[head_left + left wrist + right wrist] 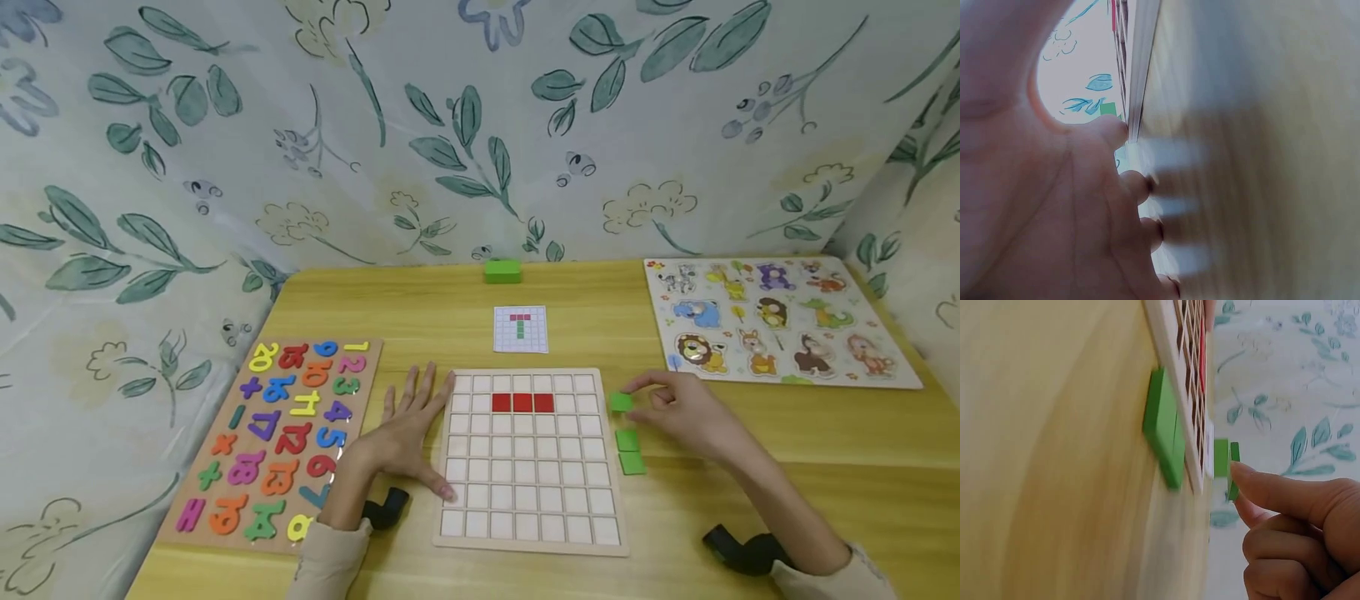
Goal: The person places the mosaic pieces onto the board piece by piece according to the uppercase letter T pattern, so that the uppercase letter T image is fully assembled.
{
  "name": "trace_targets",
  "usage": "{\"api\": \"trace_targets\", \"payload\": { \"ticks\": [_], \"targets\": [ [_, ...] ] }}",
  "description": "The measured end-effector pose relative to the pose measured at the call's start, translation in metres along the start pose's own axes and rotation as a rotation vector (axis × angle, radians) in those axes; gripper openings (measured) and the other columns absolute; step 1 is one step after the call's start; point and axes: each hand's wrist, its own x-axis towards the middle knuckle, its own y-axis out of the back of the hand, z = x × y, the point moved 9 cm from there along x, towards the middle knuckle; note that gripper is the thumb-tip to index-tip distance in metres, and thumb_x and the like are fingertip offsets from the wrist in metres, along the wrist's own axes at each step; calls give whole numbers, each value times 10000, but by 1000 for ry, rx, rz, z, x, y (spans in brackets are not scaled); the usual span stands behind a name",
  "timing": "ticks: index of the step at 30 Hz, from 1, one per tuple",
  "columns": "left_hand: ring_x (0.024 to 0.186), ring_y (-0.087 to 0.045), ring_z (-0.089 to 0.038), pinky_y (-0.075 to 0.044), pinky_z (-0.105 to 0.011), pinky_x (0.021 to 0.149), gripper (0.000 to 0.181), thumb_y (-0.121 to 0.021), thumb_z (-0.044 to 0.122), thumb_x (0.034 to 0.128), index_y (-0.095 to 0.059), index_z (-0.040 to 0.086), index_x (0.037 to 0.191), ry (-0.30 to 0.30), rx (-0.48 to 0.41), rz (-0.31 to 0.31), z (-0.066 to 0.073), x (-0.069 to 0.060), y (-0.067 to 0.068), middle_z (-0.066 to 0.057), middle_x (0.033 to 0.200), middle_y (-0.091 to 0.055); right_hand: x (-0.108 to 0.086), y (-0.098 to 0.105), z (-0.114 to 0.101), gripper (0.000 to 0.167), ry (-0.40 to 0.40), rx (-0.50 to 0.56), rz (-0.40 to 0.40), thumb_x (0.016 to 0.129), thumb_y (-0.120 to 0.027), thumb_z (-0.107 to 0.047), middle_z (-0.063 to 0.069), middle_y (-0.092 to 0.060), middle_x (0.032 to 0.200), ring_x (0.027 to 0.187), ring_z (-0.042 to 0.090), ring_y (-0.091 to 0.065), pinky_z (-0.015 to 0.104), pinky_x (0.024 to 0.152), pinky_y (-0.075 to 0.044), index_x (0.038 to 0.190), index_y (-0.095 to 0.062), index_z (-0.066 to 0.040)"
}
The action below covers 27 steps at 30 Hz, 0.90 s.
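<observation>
At the left rim of a grid board (pixel 527 472), a left hand (pixel 401 437) is laid with its fingers spread, the frame being touched by the thumb and nothing being gripped. The board, presumably thin wood, looks stiff and light enough to be nudged, so it would best be steadied by its rim. In its second row from the top, three red tiles (pixel 522 402) are seated side by side; little edge seems to be left there for a pinch. Just beyond the right rim, near the top, a green tile (pixel 1234 453) is pinched between the thumb and a finger of the right hand (pixel 693 417), raised off the table (pixel 420 317) to judge by the right wrist view. It is likely light, rigid, rather smooth and hardly fragile, best taken by opposite edges so that its underside is left free. Around these, from the left, a number board (pixel 373 358) is partly hidden by the left wrist; beyond the grid, a pattern card (pixel 521 328) is placed, with a green block (pixel 502 272) farther back. Two green tiles (pixel 632 463), touching each other, are set just beside the right rim, where they could be knocked by a low wrist. At the far right, an animal puzzle (pixel 896 371) is laid, well apart from the grid.
</observation>
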Motion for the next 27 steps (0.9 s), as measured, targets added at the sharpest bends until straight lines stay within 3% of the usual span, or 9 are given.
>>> {"api": "trace_targets", "payload": {
  "ticks": [14, 20, 27],
  "targets": [
    [1565, 290, -406, 177, -723, 1209, 1547, -989, 542, 572, 40, 200, 1676, 4, 3, 1, -2, -1, 1, -151, 1711, 251, 18, -78, -62, 236, 21, 45, -38, 800, -870, -67, -47, -323, 548, 526, 107, -285, 216, 514, -267, 1014, -774, -92],
    [1566, 286, -406, 174, -723, 1210, 1542, -988, 541, 576, 37, 201, 1677, 1, 6, 3, -1, -1, 1, -153, 1711, 247, 29, -90, -74, 208, 48, -9, -39, 779, -879, -54, -47, -312, 548, 535, 111, -282, 226, 538, -248, 953, -779, -110],
    [1565, 290, -401, 174, -717, 1214, 1543, -987, 546, 574, 35, 201, 1677, 0, 8, 3, -1, 0, 0, -151, 1712, 245, 33, -91, -75, 210, 30, -40, -30, 784, -884, -63, -28, -357, 551, 524, 123, -325, 232, 531, -255, 959, -777, -106]
  ]
}}
